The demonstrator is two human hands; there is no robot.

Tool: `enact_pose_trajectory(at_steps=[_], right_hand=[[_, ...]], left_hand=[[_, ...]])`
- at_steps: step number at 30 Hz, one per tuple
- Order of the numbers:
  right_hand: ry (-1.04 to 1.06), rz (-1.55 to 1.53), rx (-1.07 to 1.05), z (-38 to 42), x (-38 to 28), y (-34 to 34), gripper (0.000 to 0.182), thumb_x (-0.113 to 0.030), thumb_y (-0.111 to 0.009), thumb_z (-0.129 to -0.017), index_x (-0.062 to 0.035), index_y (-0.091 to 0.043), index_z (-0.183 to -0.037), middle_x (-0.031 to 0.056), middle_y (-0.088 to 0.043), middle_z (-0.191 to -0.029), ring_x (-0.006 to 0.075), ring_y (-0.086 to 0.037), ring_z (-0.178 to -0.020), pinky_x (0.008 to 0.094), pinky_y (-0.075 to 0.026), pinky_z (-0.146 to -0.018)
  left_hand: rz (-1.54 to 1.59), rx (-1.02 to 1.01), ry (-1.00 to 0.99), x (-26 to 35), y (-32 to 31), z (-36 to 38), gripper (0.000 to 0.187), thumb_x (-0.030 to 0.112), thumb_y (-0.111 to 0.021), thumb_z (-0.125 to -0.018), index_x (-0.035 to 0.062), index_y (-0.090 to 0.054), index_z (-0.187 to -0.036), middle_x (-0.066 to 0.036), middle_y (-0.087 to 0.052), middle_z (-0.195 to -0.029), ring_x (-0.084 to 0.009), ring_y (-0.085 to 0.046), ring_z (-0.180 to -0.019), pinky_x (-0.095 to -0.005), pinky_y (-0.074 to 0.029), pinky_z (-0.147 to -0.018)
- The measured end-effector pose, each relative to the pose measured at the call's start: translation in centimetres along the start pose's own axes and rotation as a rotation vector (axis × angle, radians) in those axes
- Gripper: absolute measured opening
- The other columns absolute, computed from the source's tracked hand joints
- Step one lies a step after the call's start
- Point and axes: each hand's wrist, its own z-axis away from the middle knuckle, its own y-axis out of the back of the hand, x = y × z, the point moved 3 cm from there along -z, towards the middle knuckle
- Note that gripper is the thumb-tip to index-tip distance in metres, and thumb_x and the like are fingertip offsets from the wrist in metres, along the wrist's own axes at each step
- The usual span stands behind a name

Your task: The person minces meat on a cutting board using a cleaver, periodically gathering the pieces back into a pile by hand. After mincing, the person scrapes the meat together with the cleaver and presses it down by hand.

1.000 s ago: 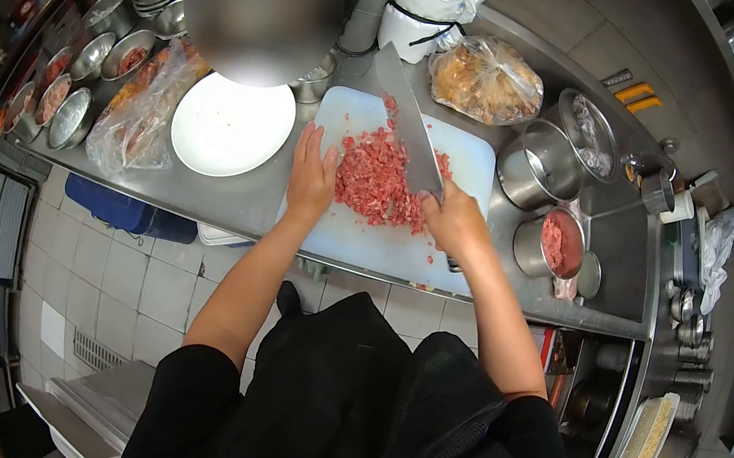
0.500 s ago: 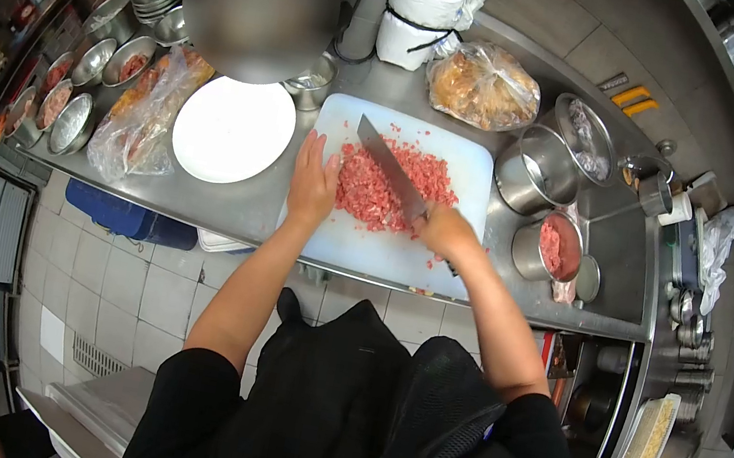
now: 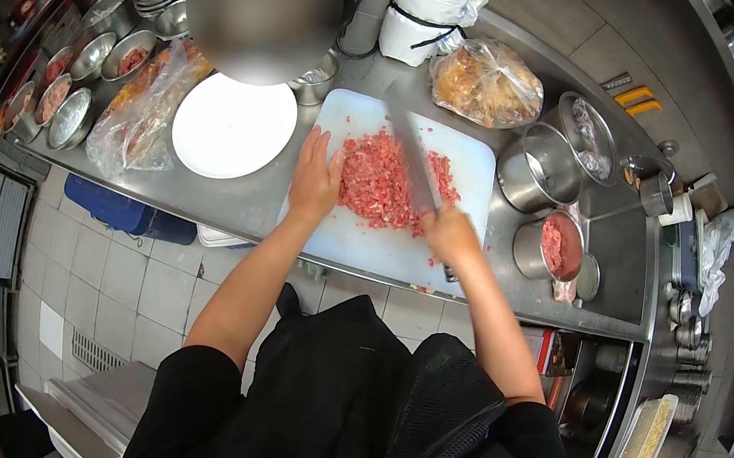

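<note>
Chopped red meat [image 3: 377, 180] lies heaped on a white cutting board [image 3: 344, 249]. Wrapped round the handle of a large knife [image 3: 417, 168], my right hand [image 3: 453, 239] sits at the board's right side. The blade is blurred by motion and crosses over the right part of the meat, tip pointing away from me. My left hand [image 3: 316, 177] rests on the board's left edge with its fingers stretched out, right beside the heap. Left of the board is a white plate [image 3: 234, 126].
Right of the board stand a steel pot [image 3: 540, 169] and a smaller pot of meat [image 3: 550, 245]. Behind it are a bag of food [image 3: 486, 84] and a white wrapped bundle [image 3: 424, 6]. Steel bowls [image 3: 95, 57] and a plastic bag [image 3: 138, 118] crowd the left.
The knife has shifted right over the meat and its blade has turned more upright in view. My left hand stays at the board's left edge.
</note>
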Motion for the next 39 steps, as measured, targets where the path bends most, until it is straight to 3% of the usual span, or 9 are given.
enact_pose_trajectory(at_steps=[4,8,14,18,22,28,30,35,39], right_hand=[[0.045,0.161,-0.206,-0.3,-0.6,1.1,0.033,-0.027,-0.052,-0.095,0.0031,-0.062,-0.103,0.0207,-0.069,-0.073,0.029,-0.067,-0.054,0.0435,-0.056,-0.065],[0.023,0.028,-0.006,1.5,-1.3,2.6,0.032,-0.028,-0.051,-0.095,0.0013,-0.063,-0.102,0.0172,-0.07,-0.074,0.0284,-0.067,-0.053,0.0424,-0.055,-0.063],[0.019,0.127,-0.165,0.7,-1.2,2.8,0.035,-0.03,-0.051,-0.097,0.0017,-0.063,-0.105,0.018,-0.068,-0.07,0.0294,-0.066,-0.051,0.0432,-0.055,-0.062],[-0.038,-0.129,0.064,0.7,0.1,1.3,0.037,-0.032,-0.05,-0.097,0.0019,-0.064,-0.103,0.018,-0.069,-0.071,0.0298,-0.066,-0.051,0.0425,-0.056,-0.06],[-0.014,0.122,-0.171,-0.4,0.2,1.7,0.038,-0.032,-0.049,-0.098,0.0029,-0.063,-0.105,0.0193,-0.069,-0.072,0.0298,-0.066,-0.051,0.0422,-0.056,-0.059],[0.017,-0.089,0.064,-0.1,-0.6,1.0,0.037,-0.032,-0.052,-0.098,0.0024,-0.063,-0.104,0.0186,-0.07,-0.073,0.0309,-0.067,-0.053,0.0441,-0.056,-0.061],[-0.049,0.068,-0.215,-0.9,-0.2,-0.2,0.037,-0.033,-0.05,-0.099,0.0019,-0.063,-0.104,0.0201,-0.07,-0.076,0.0333,-0.068,-0.058,0.0465,-0.056,-0.069],[0.137,0.061,0.039,0.4,-2.6,2.4,0.042,-0.035,-0.049,-0.099,0.002,-0.063,-0.112,0.0234,-0.071,-0.083,0.0372,-0.07,-0.069,0.0473,-0.054,-0.078],[0.028,0.14,-0.152,-1.8,0.4,-1.9,0.038,-0.033,-0.047,-0.1,0.0013,-0.063,-0.108,0.0206,-0.07,-0.078,0.0362,-0.07,-0.065,0.0485,-0.055,-0.074]], left_hand=[[-0.014,0.002,-0.016,-0.2,-0.2,-0.1,0.05,0.031,-0.05,-0.102,-0.0057,-0.047,-0.137,-0.026,-0.04,-0.149,-0.0419,-0.039,-0.137,-0.0453,-0.034,-0.113],[0.003,-0.001,0.004,0.3,0.3,0.1,0.05,0.031,-0.05,-0.102,-0.0054,-0.048,-0.137,-0.026,-0.04,-0.149,-0.042,-0.04,-0.137,-0.0452,-0.034,-0.114],[-0.006,0.019,-0.021,-0.1,-0.2,0.2,0.05,0.031,-0.05,-0.102,-0.0055,-0.049,-0.136,-0.026,-0.041,-0.148,-0.042,-0.039,-0.137,-0.0454,-0.035,-0.113],[-0.017,0.0,0.01,0.2,0.2,0.1,0.05,0.032,-0.05,-0.102,-0.0055,-0.049,-0.136,-0.026,-0.041,-0.149,-0.042,-0.039,-0.137,-0.0455,-0.035,-0.113],[-0.034,0.008,-0.019,0.0,-0.1,-0.1,0.051,0.033,-0.049,-0.103,-0.0058,-0.048,-0.136,-0.027,-0.041,-0.149,-0.0422,-0.04,-0.137,-0.0459,-0.035,-0.113],[-0.035,0.005,-0.016,-0.1,-0.1,0.1,0.05,0.032,-0.05,-0.103,-0.006,-0.048,-0.135,-0.027,-0.042,-0.147,-0.0428,-0.041,-0.136,-0.0466,-0.036,-0.112],[-0.039,0.017,-0.031,0.0,-0.2,-0.3,0.05,0.031,-0.05,-0.102,-0.0059,-0.048,-0.135,-0.027,-0.042,-0.147,-0.0429,-0.041,-0.135,-0.0466,-0.036,-0.112],[-0.024,0.031,-0.044,0.2,0.1,0.1,0.05,0.031,-0.05,-0.102,-0.0056,-0.048,-0.136,-0.027,-0.041,-0.147,-0.0427,-0.041,-0.136,-0.0461,-0.036,-0.112],[-0.022,0.005,-0.014,0.0,-0.2,0.0,0.05,0.032,-0.049,-0.103,-0.0053,-0.047,-0.136,-0.027,-0.04,-0.148,-0.0427,-0.04,-0.136,-0.0459,-0.036,-0.112]])
